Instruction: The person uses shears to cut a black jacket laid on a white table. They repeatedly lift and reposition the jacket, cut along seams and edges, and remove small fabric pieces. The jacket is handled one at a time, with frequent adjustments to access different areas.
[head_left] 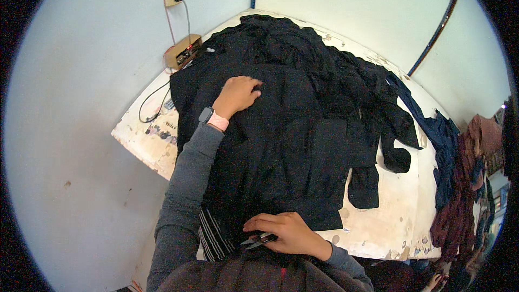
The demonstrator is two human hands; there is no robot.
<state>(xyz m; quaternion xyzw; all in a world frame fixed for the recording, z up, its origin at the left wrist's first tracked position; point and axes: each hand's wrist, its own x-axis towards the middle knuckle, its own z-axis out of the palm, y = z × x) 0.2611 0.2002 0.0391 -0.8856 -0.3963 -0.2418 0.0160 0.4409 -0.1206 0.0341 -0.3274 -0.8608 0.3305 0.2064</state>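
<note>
A black shirt [281, 146] lies spread over the pale table in front of me. Near its upper left part, my left hand [238, 94] bends its fingers and thumb together on the dark cloth; the fingertips are slightly blurred. Close to my body, my right hand [292, 233] is closed around a small pair of thread snips [257, 241], whose metal blades point left above the shirt's lower edge. Dark striped fabric [214, 237] shows beside my left forearm. A buttoned cuff [364, 190] of black cloth rests on the table to the right.
More black garments [275, 35] are heaped at the table's [373, 227] far side. A power box [184, 51] with a red light and cables stands at the far left, against the wall. Navy [444, 140] and maroon clothes [454, 211] hang over the right edge. Another person's hand [434, 280] shows at lower right.
</note>
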